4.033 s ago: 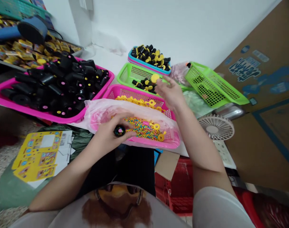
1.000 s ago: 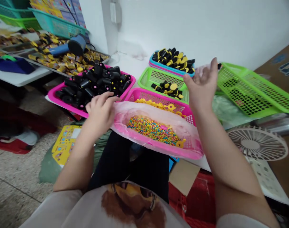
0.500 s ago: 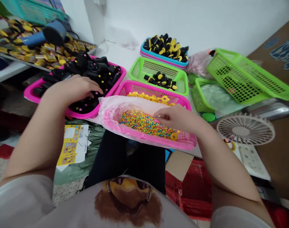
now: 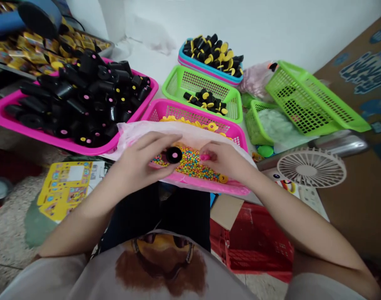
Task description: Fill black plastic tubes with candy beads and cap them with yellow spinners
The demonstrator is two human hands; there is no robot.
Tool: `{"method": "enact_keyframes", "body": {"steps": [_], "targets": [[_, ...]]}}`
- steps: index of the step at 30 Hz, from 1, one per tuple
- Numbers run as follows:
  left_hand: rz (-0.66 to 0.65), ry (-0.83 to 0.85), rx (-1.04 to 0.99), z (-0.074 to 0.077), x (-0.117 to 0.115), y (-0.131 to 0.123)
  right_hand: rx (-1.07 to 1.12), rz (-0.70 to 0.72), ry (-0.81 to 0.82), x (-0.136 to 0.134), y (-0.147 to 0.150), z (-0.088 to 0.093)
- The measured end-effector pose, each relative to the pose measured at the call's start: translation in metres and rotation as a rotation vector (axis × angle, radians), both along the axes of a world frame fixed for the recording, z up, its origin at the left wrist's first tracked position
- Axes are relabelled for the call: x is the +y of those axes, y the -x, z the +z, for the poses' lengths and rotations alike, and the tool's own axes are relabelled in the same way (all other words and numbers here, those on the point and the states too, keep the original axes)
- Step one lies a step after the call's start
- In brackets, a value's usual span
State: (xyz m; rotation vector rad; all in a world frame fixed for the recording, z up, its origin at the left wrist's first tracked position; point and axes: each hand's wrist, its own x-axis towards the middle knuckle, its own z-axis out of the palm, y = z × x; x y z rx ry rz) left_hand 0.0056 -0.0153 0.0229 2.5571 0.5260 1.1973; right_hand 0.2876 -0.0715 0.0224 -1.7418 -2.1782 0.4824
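Note:
My left hand [image 4: 146,160] grips a black plastic cylinder [image 4: 174,155] with a pink dot on the end turned toward me. Between the fingers of my right hand [image 4: 220,157] is a small pink scoop-like piece [image 4: 205,157], mostly hidden by the fingers. Both hands are over small multicoloured beads [image 4: 190,166], which lie in a plastic-lined pink basket [image 4: 237,189]. A yellow ring-shaped cap [image 4: 223,178] rests on the beads at the right. More yellow caps [image 4: 190,121] fill the part of the basket behind the plastic liner.
On the left, a pink basket [image 4: 81,148] is heaped with black cylinders. Behind stand a green basket [image 4: 170,85] and a blue one [image 4: 182,56] with yellow-capped black pieces. A fan [image 4: 306,170] and a tilted green basket [image 4: 315,100] are on the right.
My left hand has come from the pink basket on the left to above the beads, now with a black cylinder. The right hand has stayed over the beads; its pink piece shows more clearly.

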Motion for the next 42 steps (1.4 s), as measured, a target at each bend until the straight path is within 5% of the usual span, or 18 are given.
{"method": "enact_keyframes", "body": {"steps": [4, 13, 18, 28, 36, 42], "targets": [[-0.050, 0.054, -0.014, -0.013, -0.001, -0.017, 0.118, 0.059, -0.065, -0.008, 0.001, 0.000], [-0.017, 0.095, 0.041, -0.021, 0.003, -0.019, -0.402, 0.291, 0.138, -0.004, 0.014, -0.008], [-0.003, 0.137, 0.128, -0.021, 0.005, -0.019, -0.259, 0.381, 0.168, 0.003, 0.015, -0.018], [-0.037, 0.276, 0.134, -0.019, 0.005, -0.020, 0.201, 0.187, 0.387, 0.002, 0.004, -0.008], [-0.044, 0.380, 0.157, -0.016, 0.006, -0.022, 0.363, 0.143, 0.080, 0.001, 0.018, 0.008], [-0.001, 0.432, 0.196, -0.013, 0.007, -0.023, 0.227, 0.256, -0.331, 0.010, 0.035, 0.007]]}}
